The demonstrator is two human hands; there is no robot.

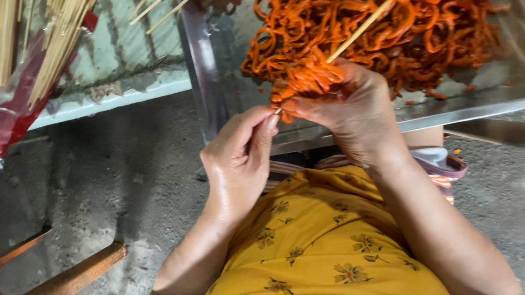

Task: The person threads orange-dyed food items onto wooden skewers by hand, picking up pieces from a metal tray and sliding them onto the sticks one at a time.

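The left hand (240,158) pinches the lower tip of a thin pale bamboo skewer (363,27) between closed fingers, its long axis rising up and to the right, while the right hand (352,109), just beside it, closes on orange-red marinated meat strips (307,80) threaded above a steel tray (500,103).

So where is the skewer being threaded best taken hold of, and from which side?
Take the skewer by its bare upper shaft, coming in from above and to the right. It slants up and right out of the right hand; its lower part is buried in orange strips, and the left hand already pinches its tip.
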